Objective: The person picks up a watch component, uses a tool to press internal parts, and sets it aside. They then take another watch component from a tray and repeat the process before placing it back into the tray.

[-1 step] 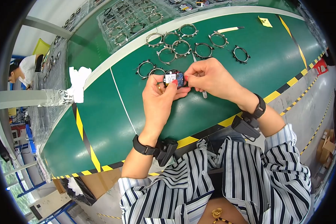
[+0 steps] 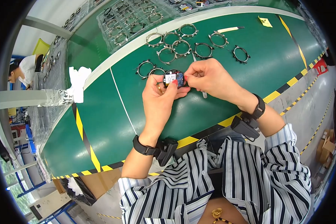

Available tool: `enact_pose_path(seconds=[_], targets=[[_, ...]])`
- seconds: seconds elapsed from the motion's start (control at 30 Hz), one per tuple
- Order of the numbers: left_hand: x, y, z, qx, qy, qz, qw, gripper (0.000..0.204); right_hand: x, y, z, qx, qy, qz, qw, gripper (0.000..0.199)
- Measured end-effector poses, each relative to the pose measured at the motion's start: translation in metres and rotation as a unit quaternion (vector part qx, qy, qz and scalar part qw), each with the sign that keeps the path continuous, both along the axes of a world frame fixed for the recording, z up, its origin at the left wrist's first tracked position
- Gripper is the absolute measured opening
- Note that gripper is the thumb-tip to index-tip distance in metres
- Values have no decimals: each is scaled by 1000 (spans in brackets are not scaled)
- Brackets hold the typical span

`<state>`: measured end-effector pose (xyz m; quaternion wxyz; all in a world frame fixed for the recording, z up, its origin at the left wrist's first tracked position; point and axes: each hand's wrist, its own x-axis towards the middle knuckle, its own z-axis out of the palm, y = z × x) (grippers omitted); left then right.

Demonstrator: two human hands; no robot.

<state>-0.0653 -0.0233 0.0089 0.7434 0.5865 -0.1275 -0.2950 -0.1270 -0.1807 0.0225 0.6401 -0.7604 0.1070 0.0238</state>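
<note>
A small round watch module (image 2: 170, 78), with a white-labelled block and a blue circuit board, is gripped in my left hand (image 2: 157, 99). The thumb presses on its face and the fingers curl behind it. At its right edge, my right hand (image 2: 207, 77) has thumb and forefinger pinched together; whatever lies between those fingertips is too small to see. A slim metal tool (image 2: 204, 95) shows below my right hand, and a thin tip appears above it; I cannot tell whether the hand holds it. Two ring-shaped watch frames (image 2: 145, 70) lie just beyond my left hand.
Several more ring frames (image 2: 181, 47) lie farther back on the green table (image 2: 112, 119). Beyond the pale ledge sits a clear tray (image 2: 134, 26) of rings. A yellow-handled tool (image 2: 227, 29) and yellow paper (image 2: 265, 21) lie at the back. A person (image 2: 26, 71) is at far left.
</note>
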Motion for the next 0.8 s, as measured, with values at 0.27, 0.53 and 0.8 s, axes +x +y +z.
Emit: enact_pose_path(seconds=[0.27,0.53,0.8], targets=[[4,2,4,-18,62,5,998,11,4,2,0,27,-12,-36,999,13],[2,-1,4,-1,31,7,999,10,1,1,-5,53,-19,-21,998,14],[-4,-2,-2,8,-68,24,997,10,0,8,-6,-77,-45,-35,995,12]])
